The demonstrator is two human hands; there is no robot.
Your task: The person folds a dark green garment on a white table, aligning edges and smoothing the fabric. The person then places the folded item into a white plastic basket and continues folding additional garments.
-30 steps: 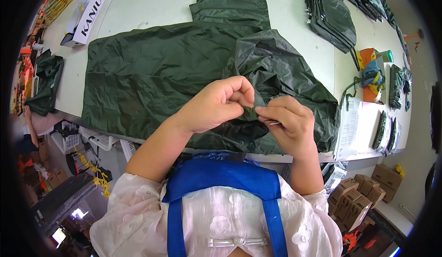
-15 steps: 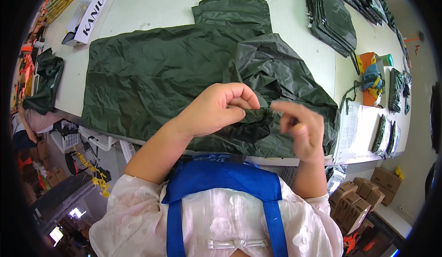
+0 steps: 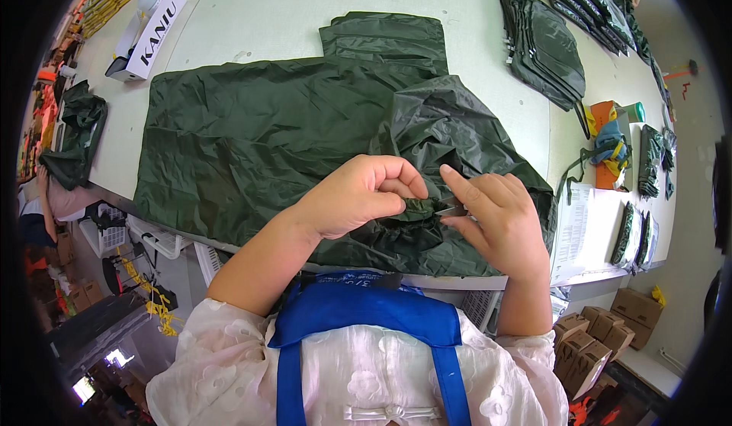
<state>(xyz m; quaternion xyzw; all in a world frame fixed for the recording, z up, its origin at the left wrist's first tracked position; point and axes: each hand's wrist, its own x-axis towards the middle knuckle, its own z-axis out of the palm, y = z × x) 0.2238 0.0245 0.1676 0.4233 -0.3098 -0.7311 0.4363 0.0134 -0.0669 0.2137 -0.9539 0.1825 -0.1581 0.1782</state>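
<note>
A dark green waterproof garment [image 3: 252, 128] lies spread on the pale table [image 3: 267, 6]; its right part is crumpled toward the near edge. My left hand [image 3: 366, 193] is closed on a bunched, gathered cuff of the garment [image 3: 415, 210], holding it just above the fabric. My right hand [image 3: 499, 216] meets the cuff from the right, fingers partly extended, holding a small metal tool [image 3: 451, 208] whose tip touches the cuff. Most of the tool is hidden by the fingers.
A stack of folded green garments [image 3: 545, 41] lies at the back right. A white box [image 3: 149, 33] stands at the back left. Paper sheets [image 3: 587, 220], green pouches [image 3: 633, 220] and an orange item with cords [image 3: 610, 132] sit at right. Cardboard boxes [image 3: 595, 334] are on the floor.
My right hand pulled away from the cuff with fingers spread, then came back to it with the tool. My left hand kept its hold and sank slightly toward me.
</note>
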